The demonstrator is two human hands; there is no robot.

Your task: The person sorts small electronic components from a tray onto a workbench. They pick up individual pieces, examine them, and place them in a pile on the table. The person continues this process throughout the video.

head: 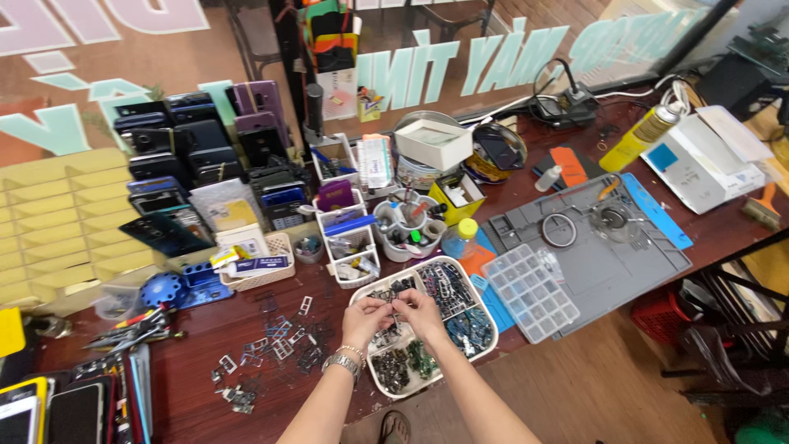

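Both my hands meet over the white divided plastic tray [485, 345] of small metal phone parts. Left hand [367, 316] and right hand [419, 311] pinch one tiny part [394, 312] between closed fingertips. Left of the tray, loose metal frames [275, 341] lie scattered, seemingly unsorted; the tray's compartments look mostly filled.

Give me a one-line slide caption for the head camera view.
Both hands, left hand and right hand, meet over a white divided tray of small parts on a cluttered workbench.
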